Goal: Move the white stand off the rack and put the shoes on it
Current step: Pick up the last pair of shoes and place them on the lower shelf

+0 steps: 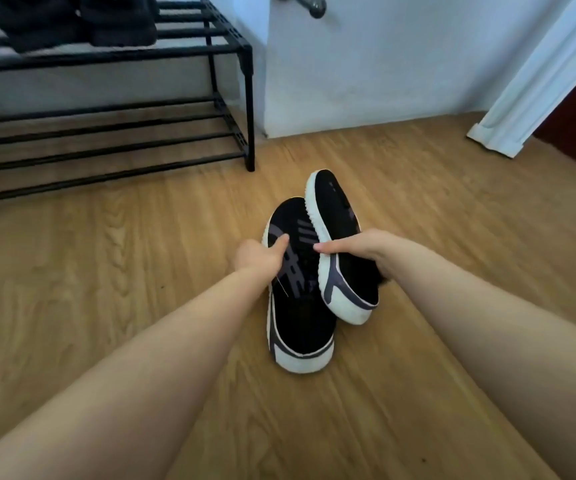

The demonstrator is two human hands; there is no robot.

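Underfoot, wood-look floor point(106, 306), black rack point(231, 98), white wall point(383, 64)

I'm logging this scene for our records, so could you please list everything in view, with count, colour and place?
sneakers: two, black with white soles, over the floor at centre, one in each hand, the right one tilted against the other.
dark shoes: two, black, on the rack's top shelf, upper left.
shoe rack: one, black metal, two tiers, lower tier bare, upper left.
floor: one, light wood.
wall: one, white, behind.
door trim: one, white, upper right.
white stand: none in view.
hands: two, bare; left hand grips the left sneaker, right hand grips the right one.
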